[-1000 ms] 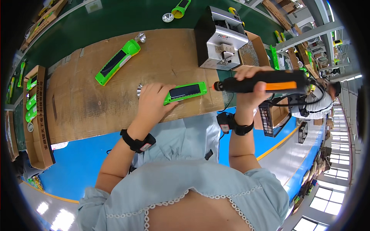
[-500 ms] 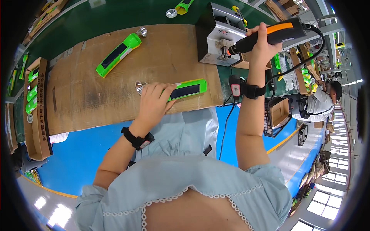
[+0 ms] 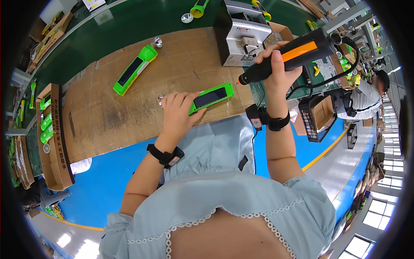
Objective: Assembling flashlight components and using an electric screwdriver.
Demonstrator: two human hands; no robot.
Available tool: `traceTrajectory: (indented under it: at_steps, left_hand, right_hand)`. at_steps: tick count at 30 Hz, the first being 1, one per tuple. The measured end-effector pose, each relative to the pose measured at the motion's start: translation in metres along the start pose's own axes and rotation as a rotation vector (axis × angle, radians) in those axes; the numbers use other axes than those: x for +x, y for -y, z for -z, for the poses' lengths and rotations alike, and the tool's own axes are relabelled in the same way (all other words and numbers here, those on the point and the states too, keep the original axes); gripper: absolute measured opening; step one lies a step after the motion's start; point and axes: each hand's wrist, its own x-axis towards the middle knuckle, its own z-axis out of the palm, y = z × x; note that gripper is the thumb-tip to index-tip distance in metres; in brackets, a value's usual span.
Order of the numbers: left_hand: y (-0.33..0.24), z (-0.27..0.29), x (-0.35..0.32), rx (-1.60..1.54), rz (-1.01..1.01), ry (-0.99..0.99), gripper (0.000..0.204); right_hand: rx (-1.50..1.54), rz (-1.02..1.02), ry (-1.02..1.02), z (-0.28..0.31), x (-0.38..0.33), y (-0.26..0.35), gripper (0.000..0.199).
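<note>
Below, a person's two bare forearms reach up from the lower edge over a brown board [image 3: 108, 112] that lies on a green bench. Left hand [image 3: 177, 113], a black band at its wrist, lies palm down on the board with its fingers curled over the near end of a green torch [image 3: 211, 97], pinning it flat; the torch's dark panel faces up and its far end points to the right, near the board's edge. Right hand [image 3: 278, 69] is raised above and to the right of the torch, fist wrapped tight round a black and orange driver [image 3: 290, 58] held slantwise, its tip aimed down and left, clear of the torch. A black cord runs from the driver's upper end. A second green torch [image 3: 134, 71] lies alone farther up the board, well apart from both hands, with a small silver cone [image 3: 157, 42] just beyond it. A grey machine [image 3: 241, 32] stands at the board's far right corner, just behind the driver. A cardboard tray [image 3: 54, 138] with more green parts sits at the left.
</note>
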Motion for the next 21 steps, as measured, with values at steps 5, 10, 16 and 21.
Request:
traceTrajectory:
  at_steps: [5,10,16,21]
  left_hand:
    - [0.002,-0.001,-0.001,0.008,0.009,-0.012,0.043]
    - [0.001,0.0,0.0,0.005,0.017,-0.011,0.043]
    - [0.001,0.002,0.007,0.018,0.041,0.005,0.045]
    - [0.0,0.005,0.01,0.033,0.071,0.059,0.047]
  right_hand:
    - [0.022,-0.041,-0.008,-0.007,-0.002,-0.007,0.029]
    - [-0.006,-0.056,0.004,-0.013,-0.003,-0.017,0.027]
    - [-0.095,-0.107,0.005,-0.02,-0.003,-0.035,0.023]
    - [-0.046,-0.134,0.087,-0.023,-0.002,-0.04,0.021]
